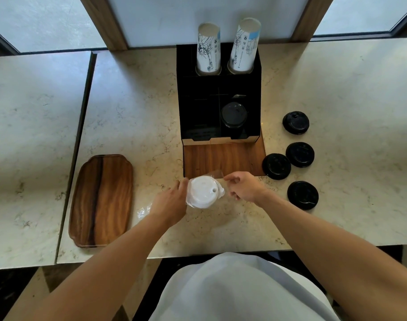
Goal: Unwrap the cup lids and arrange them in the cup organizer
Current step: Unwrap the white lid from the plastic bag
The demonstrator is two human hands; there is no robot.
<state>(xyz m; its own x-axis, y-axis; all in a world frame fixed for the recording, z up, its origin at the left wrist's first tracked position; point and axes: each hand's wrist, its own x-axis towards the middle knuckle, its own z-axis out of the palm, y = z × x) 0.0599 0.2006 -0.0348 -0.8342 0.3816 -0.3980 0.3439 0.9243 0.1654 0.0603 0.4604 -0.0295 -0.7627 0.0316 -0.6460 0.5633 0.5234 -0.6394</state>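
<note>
A white cup lid point(203, 192) in clear plastic wrap is held just above the counter, in front of the black cup organizer point(197, 107). My left hand point(171, 200) grips the lid's left side. My right hand point(244, 186) pinches the loose wrap point(217, 174) at the lid's upper right. A black lid point(234, 115) sits in the organizer's front right compartment. Several black lids point(276, 166) lie loose on the counter to the right. Two stacks of paper cups point(209, 47) stand in the organizer's back holes.
A wooden tray point(101, 200) lies on the counter to the left. A wooden board point(223, 158) sits under the organizer's front. A scrap of clear wrap point(143, 212) lies under my left wrist. A gap point(82, 126) splits the marble counter at the left.
</note>
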